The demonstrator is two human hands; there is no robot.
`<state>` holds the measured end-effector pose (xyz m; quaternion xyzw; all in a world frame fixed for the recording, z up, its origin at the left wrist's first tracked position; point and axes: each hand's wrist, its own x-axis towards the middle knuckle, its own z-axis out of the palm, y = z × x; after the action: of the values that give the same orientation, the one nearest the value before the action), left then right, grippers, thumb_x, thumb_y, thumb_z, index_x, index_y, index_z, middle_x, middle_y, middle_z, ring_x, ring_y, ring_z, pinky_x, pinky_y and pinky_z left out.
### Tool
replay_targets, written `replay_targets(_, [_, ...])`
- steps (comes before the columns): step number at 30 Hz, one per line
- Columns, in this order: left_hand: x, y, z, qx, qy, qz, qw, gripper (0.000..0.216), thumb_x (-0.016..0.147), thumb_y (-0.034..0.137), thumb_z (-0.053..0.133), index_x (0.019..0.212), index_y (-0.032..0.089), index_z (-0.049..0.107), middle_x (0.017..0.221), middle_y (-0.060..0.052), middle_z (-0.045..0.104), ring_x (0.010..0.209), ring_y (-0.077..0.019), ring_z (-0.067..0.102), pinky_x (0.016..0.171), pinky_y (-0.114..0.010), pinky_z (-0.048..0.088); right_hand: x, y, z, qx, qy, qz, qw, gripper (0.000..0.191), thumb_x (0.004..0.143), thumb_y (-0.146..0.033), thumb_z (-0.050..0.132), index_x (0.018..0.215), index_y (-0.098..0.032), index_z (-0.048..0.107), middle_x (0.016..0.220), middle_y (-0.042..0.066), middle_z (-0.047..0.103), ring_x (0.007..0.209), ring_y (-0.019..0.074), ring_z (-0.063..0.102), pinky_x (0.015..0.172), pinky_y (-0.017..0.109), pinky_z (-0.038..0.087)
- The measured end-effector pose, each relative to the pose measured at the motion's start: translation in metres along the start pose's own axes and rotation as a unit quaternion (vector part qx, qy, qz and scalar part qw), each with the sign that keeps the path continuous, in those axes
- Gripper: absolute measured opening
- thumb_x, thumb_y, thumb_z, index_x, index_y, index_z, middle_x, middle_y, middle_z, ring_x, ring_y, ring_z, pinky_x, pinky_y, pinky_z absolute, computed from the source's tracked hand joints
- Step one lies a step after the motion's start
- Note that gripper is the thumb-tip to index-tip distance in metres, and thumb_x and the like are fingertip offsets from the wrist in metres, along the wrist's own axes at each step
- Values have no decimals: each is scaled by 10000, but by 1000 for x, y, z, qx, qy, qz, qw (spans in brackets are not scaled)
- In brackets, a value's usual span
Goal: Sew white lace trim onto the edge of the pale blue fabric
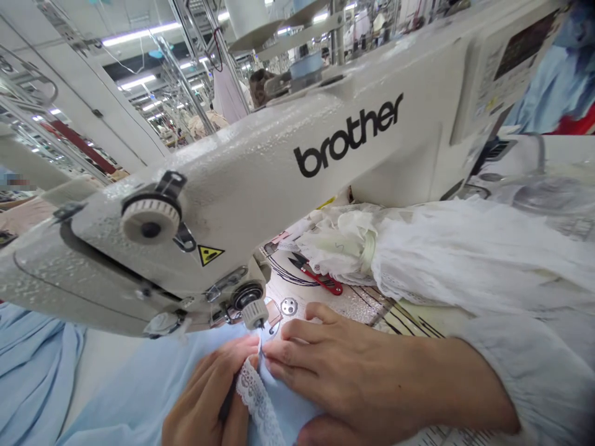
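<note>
The room is very bright. Long ceiling lights [137, 82] shine down from above, and the white sewing machine [242, 186] has shiny spots on it. A soft shadow sits under my right hand [372, 378]. The picture bends at the edges, and the blue cloth [558, 74] in the top corner looks blurry.

At the bottom of the frame, the left hand [204, 396] and the right hand [357, 371] are pinching white lace trim [255, 396] onto pale blue fabric [139, 390] beneath the head of a white Brother sewing machine [279, 167]. Red-handled thread snips [316, 275] are lying just beside gathered white fabric [339, 241].
</note>
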<state>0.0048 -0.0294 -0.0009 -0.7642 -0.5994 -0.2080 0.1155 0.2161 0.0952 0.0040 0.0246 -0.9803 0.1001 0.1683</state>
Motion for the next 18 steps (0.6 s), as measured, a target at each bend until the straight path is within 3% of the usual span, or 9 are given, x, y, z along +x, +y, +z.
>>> replay_targets(8, [2,1,-1,6,3,22,1000,222,939,228,463,1121,206,588,1104,-7,708,1021,-93,657,946,-142,453,-1,-2,0,15,-5,11,1000,553,973,-510,448,1281,-56,518,1261,132,598,1127,248,482,995,389,283])
replay_targets(14, [-4,4,8,-38,24,-35,998,235,953,261,447,1120,232,610,1133,4,703,1001,-117,671,958,-187,470,-2,-3,0,11,0,15,1000,555,971,-516,447,1264,-53,538,1258,128,604,1124,256,488,1000,397,271])
replay_targets(18, [-3,2,9,-38,21,-29,999,247,951,249,442,1135,234,605,1154,7,696,1022,-113,664,967,-181,464,0,-4,-1,9,-3,26,1000,575,964,-518,462,1290,-50,530,1262,126,605,1155,265,476,999,397,270])
